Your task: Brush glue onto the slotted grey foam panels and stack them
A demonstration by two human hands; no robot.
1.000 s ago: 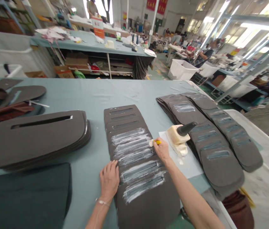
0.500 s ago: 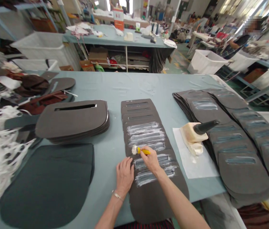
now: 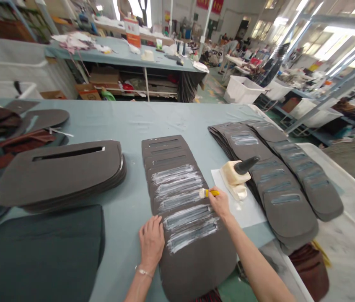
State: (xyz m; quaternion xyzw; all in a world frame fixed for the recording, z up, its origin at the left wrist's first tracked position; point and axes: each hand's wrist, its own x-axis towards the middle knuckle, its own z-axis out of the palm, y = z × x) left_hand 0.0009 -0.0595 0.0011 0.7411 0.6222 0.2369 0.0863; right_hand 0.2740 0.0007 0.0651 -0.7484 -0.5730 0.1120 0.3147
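Two bare hands are working over a fanned row of dark grey foam panels [image 3: 196, 268] lying on a blue-grey counter [image 3: 127, 119]. The left hand [image 3: 151, 241] is resting open and palm-down, its fingers [image 3: 152, 224] pressing against the left side of the row, and a thin bracelet [image 3: 143, 273] is circling the wrist. The right hand [image 3: 220, 204] is closed around a yellow-handled brush [image 3: 211, 193], holding its pale, loaded bristles [image 3: 201, 193] over the panels. White smears [image 3: 177, 199] are coating the slotted panels nearest the hands, while the slots at 12 o'clock are showing bare.

Just beside the right hand, at about 2 o'clock, a sheet of white paper [image 3: 243, 209] is carrying a cream plastic bottle [image 3: 232, 174] lying on its side, its black nozzle [image 3: 246, 165] pointing up and to the right. Beyond it, a second fanned row of slotted panels [image 3: 286, 197] is curving away at 3 o'clock — these are showing blue-grey slots.

To the left, a stack of slotted panels [image 3: 60, 176] is sitting at 9 o'clock, a dark flat panel [image 3: 39, 256] is lying at 8 o'clock, and brown fabric pieces [image 3: 10, 151] are heaped at 10 o'clock. Far off at 1 o'clock, a co-worker [image 3: 273, 67] is standing near white bins [image 3: 243, 90], past a second counter [image 3: 123, 54].
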